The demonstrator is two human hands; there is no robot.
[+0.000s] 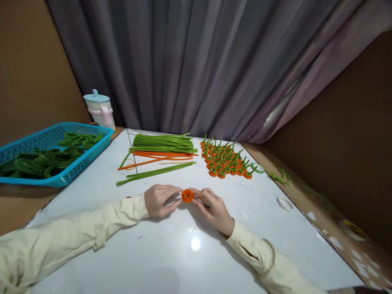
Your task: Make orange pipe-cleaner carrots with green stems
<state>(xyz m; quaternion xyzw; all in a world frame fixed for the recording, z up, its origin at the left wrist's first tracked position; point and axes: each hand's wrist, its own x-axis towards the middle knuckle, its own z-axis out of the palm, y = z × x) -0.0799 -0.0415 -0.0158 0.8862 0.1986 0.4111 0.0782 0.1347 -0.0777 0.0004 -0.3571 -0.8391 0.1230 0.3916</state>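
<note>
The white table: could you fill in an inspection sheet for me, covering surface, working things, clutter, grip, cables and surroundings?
Surface: white table, shiny, with a bright glare near the front and a few tiny dark specks.
Working things: one orange flower between the hands; green stems bundled behind orange strips; finished-looking flowers grouped at right.
Clutter: green tape roll, white tape roll and green scraps toward the right edge.
Grip: left hand and right hand have fingertips at the flower; firmness unclear.
Cables: nothing seen.
Surroundings: grey curtain behind; blue basket of leaves and lidded cup at left.
</note>
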